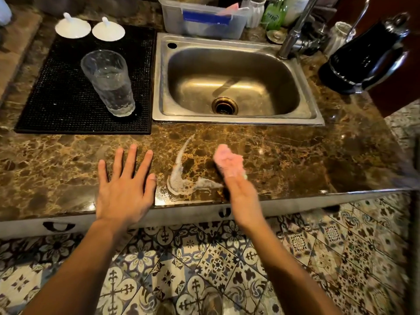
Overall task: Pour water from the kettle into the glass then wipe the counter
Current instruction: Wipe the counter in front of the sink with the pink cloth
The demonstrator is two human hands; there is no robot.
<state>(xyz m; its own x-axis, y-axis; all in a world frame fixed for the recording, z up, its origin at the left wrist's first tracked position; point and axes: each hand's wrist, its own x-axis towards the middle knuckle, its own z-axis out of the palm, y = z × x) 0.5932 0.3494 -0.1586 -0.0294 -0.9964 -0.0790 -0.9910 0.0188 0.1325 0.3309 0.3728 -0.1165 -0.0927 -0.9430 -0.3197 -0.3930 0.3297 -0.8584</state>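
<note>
The crumpled pink cloth (229, 159), blurred, lies on the brown marble counter (295, 155), its long axis pointing away toward the stainless steel sink (238, 120). The right hand (242, 196) grips its near end. The left hand (125, 192) rests flat on the counter, fingers spread.

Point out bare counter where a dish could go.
Bare counter lies right of the right hand, between the sink rim and the front edge, short of the kettle; also left of the left hand, in front of the mat. Wet between the hands. Behind the sink, tub, bottles and faucet crowd it.
</note>
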